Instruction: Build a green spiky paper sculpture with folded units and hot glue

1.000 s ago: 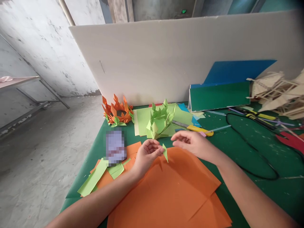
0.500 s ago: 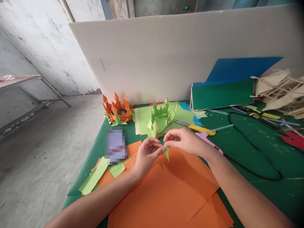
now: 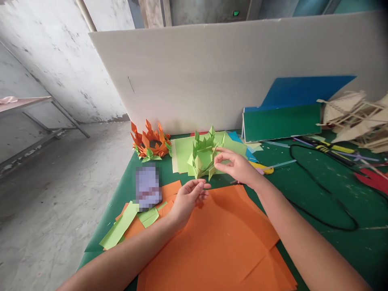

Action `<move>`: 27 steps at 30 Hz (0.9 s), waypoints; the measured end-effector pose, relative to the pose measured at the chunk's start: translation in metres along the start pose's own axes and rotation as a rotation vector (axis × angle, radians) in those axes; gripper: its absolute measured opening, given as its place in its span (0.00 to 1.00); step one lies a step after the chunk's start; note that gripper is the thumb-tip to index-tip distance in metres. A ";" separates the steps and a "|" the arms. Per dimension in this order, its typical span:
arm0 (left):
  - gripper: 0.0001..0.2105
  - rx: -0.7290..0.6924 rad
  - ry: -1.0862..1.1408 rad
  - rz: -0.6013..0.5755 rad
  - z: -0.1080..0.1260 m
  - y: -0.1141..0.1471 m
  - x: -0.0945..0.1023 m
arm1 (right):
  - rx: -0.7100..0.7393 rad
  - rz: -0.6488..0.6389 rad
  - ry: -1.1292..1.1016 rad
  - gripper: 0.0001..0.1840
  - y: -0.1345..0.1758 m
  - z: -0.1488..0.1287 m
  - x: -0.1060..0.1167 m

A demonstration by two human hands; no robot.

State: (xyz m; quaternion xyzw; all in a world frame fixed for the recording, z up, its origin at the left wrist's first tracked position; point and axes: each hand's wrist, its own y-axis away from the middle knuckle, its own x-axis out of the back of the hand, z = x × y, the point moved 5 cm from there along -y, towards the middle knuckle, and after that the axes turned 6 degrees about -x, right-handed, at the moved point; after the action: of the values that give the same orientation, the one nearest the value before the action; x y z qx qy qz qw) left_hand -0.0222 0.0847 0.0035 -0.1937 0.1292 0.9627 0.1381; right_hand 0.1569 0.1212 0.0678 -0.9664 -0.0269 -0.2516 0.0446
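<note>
My left hand (image 3: pixel 190 201) hovers over the near orange paper with its fingers loosely curled and slightly apart; nothing shows in it. My right hand (image 3: pixel 235 165) is at the right side of a light green folded-paper ring (image 3: pixel 198 159) with pointed tips. Its thumb and index finger are apart, close to the ring's edge; whether they touch it I cannot tell. A small pointed green paper piece (image 3: pixel 211 173) stands at the ring's front right, just left of my right thumb. Large orange paper sheets (image 3: pixel 224 242) lie beneath and in front of both hands.
An orange folded-paper ring (image 3: pixel 148 139) with green leaves stands at the back left. Nearer are a blurred phone-like object (image 3: pixel 148 186) and green paper strips (image 3: pixel 119 226). A yellow cutter (image 3: pixel 266 169) and a black cable (image 3: pixel 330 212) lie right. A white board (image 3: pixel 194 72) stands behind.
My hands have parted. My right hand has moved forward to the green ring, and the small green folded piece is no longer between my hands. My left hand stays nearly in place.
</note>
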 end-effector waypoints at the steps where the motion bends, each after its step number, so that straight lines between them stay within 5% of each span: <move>1: 0.11 0.055 0.033 -0.007 -0.002 0.000 0.000 | 0.001 -0.029 -0.044 0.06 -0.003 0.003 -0.003; 8: 0.07 0.249 0.270 -0.046 -0.006 -0.003 0.000 | -0.014 -0.065 -0.271 0.12 0.000 -0.002 0.003; 20: 0.11 -0.006 0.419 0.027 0.001 -0.013 0.008 | -0.118 -0.054 -0.213 0.13 0.021 -0.031 0.020; 27: 0.12 -0.034 0.295 0.079 0.004 -0.006 0.010 | 0.082 0.275 -0.100 0.09 0.040 -0.057 0.043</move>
State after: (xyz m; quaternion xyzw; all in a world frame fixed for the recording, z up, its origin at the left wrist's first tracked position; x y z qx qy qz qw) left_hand -0.0306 0.0940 0.0020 -0.3299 0.1392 0.9306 0.0763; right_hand 0.1697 0.0766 0.1351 -0.9697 0.0932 -0.1933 0.1167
